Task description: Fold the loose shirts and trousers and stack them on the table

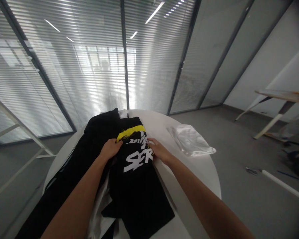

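Note:
A black T-shirt (139,186) with a yellow band and white lettering lies narrowed into a long strip on the round white table (209,172). My left hand (111,148) pinches its left edge beside the yellow band. On the opposite edge, my right hand (159,151) grips the cloth near the lettering, its fingertips partly hidden by the fabric. Left of the shirt, another black garment (89,146) is spread out and hangs over the near left side of the table. Some white cloth (99,205) shows between the two, below my left hand.
A clear plastic bag (191,141) rests on the table's right side. Glass partitions with blinds (149,66) stand behind the table. A white metal frame (20,124) is at left. On the right are a wooden-topped table (284,96) and a white pole (284,184).

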A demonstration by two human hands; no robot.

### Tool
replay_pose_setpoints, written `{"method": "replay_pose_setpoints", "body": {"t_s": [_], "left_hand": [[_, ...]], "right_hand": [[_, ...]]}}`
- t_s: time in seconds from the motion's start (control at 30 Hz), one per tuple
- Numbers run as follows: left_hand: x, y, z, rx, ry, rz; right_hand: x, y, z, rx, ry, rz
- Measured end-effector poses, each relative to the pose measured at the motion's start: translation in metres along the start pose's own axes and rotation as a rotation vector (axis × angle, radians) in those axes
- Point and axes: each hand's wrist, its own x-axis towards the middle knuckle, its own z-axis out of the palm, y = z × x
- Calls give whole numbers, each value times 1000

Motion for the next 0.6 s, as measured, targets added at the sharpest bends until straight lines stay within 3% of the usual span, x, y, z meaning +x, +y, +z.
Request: {"method": "replay_pose_setpoints", "body": {"t_s": [0.17, 0.3, 0.4, 0.47, 0.6], "left_hand": [[-10, 5, -4, -228, -163, -50], [-21, 11, -6, -490, -402, -118], [-26, 14, -4, -556, -551, -140], [-28, 17, -2, -568, -570, -168], [-31, 26, 0, -538, -466, -216]], "right_hand": [[-8, -2, -3, 119, -155, -66], [-16, -7, -24, 102, -150, 45], [-21, -8, -42, -15, -137, 112], [-20, -6, -51, -133, -146, 134], [3, -4, -59, -362, -72, 156]]}}
